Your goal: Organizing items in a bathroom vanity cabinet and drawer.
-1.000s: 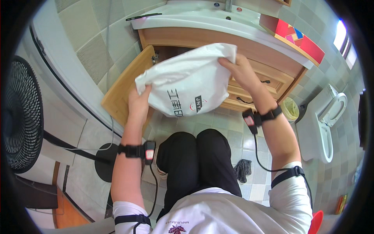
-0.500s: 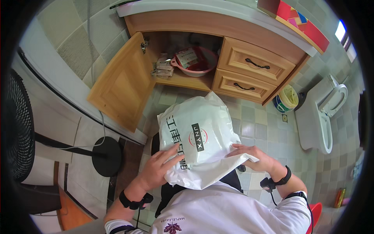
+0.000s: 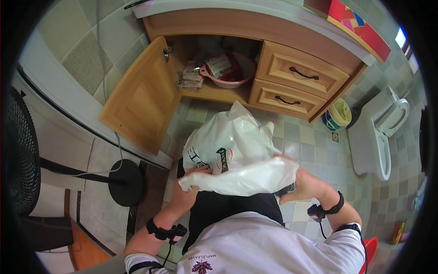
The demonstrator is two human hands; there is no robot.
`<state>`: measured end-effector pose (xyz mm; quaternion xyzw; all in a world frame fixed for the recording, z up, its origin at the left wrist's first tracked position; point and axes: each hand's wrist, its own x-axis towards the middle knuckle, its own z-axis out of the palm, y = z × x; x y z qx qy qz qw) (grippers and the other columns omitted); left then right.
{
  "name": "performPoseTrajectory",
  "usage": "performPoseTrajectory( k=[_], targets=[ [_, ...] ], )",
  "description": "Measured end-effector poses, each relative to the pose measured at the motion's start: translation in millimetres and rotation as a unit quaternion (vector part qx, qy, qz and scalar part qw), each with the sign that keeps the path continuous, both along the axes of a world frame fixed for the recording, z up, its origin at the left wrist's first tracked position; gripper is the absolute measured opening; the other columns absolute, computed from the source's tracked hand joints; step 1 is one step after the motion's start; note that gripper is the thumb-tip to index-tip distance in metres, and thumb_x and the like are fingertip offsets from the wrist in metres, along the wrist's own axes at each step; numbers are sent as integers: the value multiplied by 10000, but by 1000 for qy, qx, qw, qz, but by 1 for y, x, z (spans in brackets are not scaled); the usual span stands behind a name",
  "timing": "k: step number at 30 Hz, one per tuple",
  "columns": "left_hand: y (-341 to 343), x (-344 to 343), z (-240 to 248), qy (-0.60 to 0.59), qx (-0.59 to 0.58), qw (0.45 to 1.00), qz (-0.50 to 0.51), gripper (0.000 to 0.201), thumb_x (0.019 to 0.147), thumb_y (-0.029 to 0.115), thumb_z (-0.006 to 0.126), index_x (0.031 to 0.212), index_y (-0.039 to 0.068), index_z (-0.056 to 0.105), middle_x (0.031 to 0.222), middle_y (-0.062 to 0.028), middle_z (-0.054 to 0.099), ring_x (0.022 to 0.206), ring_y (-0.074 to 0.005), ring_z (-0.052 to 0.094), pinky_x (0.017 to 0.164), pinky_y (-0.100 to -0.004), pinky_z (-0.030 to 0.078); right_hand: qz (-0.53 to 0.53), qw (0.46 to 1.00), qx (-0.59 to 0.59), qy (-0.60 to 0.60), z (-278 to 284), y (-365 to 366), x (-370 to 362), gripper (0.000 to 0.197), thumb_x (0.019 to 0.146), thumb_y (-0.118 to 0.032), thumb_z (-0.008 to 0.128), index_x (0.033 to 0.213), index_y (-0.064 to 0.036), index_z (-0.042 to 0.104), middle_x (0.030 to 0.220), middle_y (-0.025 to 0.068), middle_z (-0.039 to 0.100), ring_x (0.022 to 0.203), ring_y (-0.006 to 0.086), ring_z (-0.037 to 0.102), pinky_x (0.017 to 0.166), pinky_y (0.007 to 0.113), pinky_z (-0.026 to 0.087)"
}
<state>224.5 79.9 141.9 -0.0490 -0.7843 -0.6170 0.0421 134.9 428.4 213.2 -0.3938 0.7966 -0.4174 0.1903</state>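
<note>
Above the dark trousers [image 3: 228, 212] of the person wearing my camera, both hands are at the near edge of a white plastic bag [image 3: 237, 137]. From where I sit, the left hand [image 3: 185, 192] looks to pinch the near left corner, fingers behind the plastic and thumb in front. The right hand [image 3: 308, 182] is at the other end, its thumb held well away from the fingers; those reach behind the plastic, so I cannot tell whether they grip it. Beside the right thumb I see a bit of dark speckled cloth [image 3: 286, 188], lower down.

As far as I can judge, the folding is only partly done: a broad flap along the near edge is turned up and over, hiding part of the printing. I would count the rest as not yet flattened, since the far part is loose, creased and bulging; whether anything is inside, I cannot say.

Beyond the bag, I see the cabinet door [image 3: 137, 96] standing wide open at the left. Inside the wooden cabinet [image 3: 205, 23] are a pink basin [image 3: 232, 85] with a red package [image 3: 232, 68] in it and, just beside it, some clear packets [image 3: 192, 76]. Both drawers [image 3: 299, 73] at the right are closed.
</note>
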Motion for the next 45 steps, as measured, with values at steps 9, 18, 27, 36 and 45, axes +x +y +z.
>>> performPoseTrajectory(
  k=[9,18,27,36,45],
  targets=[
    [-12,-5,-6,-101,79,992,-6,226,872,63,547,1016,-4,708,1075,-93,710,1066,-202,639,952,-320,465,164,936,31,311,1,-49,-41,737,681,-424,726,1330,-116,564,1505,127,355,1429,355,254,1150,612,159],
    [-20,8,-18,-131,181,970,96,247,906,90,583,1104,-35,662,1060,-85,693,988,-152,635,874,-301,487,124,987,5,99,-22,-61,-41,373,800,-158,647,1150,-32,615,1100,207,640,1032,386,601,992,459,447],
    [-11,-40,-19,-193,251,916,247,291,862,85,631,1086,-100,630,989,-110,680,848,-140,633,741,-279,499,-228,913,16,-338,-57,-65,-70,450,880,-228,608,1125,149,579,975,135,659,843,213,613,757,323,491],
    [1,-49,27,55,-354,892,275,595,753,62,647,1335,42,523,1373,-247,451,1273,-388,446,1049,-455,383,-235,899,125,-348,-27,-82,-70,416,873,-214,607,1097,136,609,934,143,668,825,203,617,724,327,493],
    [61,-67,62,117,-495,856,-92,871,718,456,758,1456,156,407,1556,-200,216,1429,-432,192,1060,-733,131,-223,914,128,-312,-62,-67,-74,505,894,-285,603,1149,150,574,994,195,663,875,222,630,749,328,500]
  ],
)
